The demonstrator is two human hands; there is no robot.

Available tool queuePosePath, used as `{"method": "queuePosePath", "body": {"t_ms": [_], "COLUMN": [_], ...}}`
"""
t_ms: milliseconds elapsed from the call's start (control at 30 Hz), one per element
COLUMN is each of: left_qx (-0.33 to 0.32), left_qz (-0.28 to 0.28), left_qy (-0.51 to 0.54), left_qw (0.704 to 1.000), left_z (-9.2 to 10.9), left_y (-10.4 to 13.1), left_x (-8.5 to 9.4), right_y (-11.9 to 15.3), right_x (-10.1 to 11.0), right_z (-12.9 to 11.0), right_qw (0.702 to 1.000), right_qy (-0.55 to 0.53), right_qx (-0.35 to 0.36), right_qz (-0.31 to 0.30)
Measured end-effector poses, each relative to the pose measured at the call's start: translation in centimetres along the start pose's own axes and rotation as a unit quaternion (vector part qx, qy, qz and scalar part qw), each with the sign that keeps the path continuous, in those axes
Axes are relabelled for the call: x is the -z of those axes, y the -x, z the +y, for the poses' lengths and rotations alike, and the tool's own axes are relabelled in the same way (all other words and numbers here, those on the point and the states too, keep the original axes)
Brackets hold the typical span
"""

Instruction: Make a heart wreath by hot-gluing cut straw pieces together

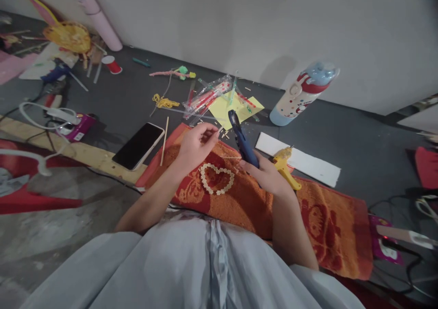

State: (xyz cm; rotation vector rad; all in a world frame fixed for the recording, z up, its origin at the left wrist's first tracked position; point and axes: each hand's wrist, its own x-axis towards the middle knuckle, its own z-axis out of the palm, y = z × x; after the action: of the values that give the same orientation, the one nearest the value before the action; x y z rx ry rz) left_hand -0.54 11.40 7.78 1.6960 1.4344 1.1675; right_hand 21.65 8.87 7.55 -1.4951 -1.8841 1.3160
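Above the orange and red towel (pixel 253 204), my left hand (pixel 201 140) pinches a small thin pale stick (pixel 221 129) between thumb and fingertips. My right hand (pixel 265 172) is wrapped round a dark blue handheld tool (pixel 244 142), its tip pointing away from me. A heart-shaped outline of small pale pieces (pixel 217 179) lies on the towel between my forearms. Small cut bits (pixel 225 134) are scattered just past the towel's far edge. Right of my right hand lies a yellow glue gun (pixel 284 167).
A black phone (pixel 138 145) and a thin stick (pixel 164 141) lie at the left. Plastic-wrapped sticks (pixel 208 96) rest beside yellow paper (pixel 251 110) at the back. A patterned bottle (pixel 303 94) stands behind a white strip (pixel 311 165). Power strips with cables sit at both sides.
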Motion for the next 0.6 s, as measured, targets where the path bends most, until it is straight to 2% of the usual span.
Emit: {"method": "queuePosePath", "body": {"t_ms": [133, 300, 433, 600], "left_qx": [0.002, -0.016, -0.005, 0.022], "left_qz": [0.02, 0.035, 0.05, 0.03], "left_qy": [0.005, -0.011, -0.012, 0.0], "left_qw": [1.0, 0.999, 0.999, 0.999], "left_z": [-0.1, 0.1, 0.1, 0.0], "left_y": [-0.1, -0.1, -0.1, -0.1], "left_x": [-0.5, -0.2, 0.0, 0.0], "right_y": [0.2, 0.4, 0.4, 0.4], "right_x": [-0.2, -0.4, -0.5, -0.7], "right_z": [-1.0, -1.8, -1.9, -1.8], "right_qw": [0.998, 0.996, 0.995, 0.995], "right_qy": [0.055, 0.091, 0.097, 0.094], "right_qx": [0.008, 0.01, 0.01, 0.013], "right_qz": [-0.007, -0.006, -0.006, -0.015]}}
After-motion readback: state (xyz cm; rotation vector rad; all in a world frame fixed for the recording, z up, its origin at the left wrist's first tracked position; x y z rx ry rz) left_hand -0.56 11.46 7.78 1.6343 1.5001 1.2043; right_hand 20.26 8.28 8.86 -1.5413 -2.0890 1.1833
